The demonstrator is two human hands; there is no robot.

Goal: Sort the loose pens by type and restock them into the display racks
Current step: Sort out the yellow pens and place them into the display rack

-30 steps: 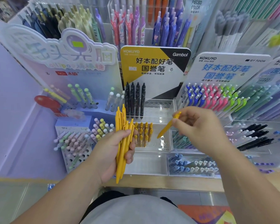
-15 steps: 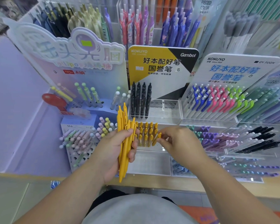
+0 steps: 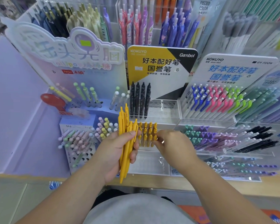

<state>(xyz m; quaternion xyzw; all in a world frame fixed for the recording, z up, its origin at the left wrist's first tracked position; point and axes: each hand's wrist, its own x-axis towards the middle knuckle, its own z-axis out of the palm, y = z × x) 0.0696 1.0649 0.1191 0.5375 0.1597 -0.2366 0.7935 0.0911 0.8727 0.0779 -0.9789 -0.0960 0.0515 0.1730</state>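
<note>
My left hand [image 3: 115,152] grips a bundle of several yellow pens [image 3: 126,138], held upright in front of the clear acrylic Kokuyo rack [image 3: 163,110]. A block of matching yellow pens [image 3: 146,131] stands in the rack's lower tier. My right hand [image 3: 173,146] is at the right end of that block, its fingertips pinching a yellow pen [image 3: 155,137] that sits in a hole there. Several black pens [image 3: 140,101] stand in the tier above, with open holes to their right.
A pastel lollipop-pen stand [image 3: 81,143] is on the left. On the right are trays of blue, pink and green pens [image 3: 217,101], purple and teal pens [image 3: 205,138] and black pens [image 3: 259,138]. Taller pen racks [image 3: 136,26] rise behind. The wooden shelf edge [image 3: 152,181] runs below.
My right hand carried a single yellow pen down and left from mid-air to the yellow block and set it into the rack. My left hand kept its bundle still.
</note>
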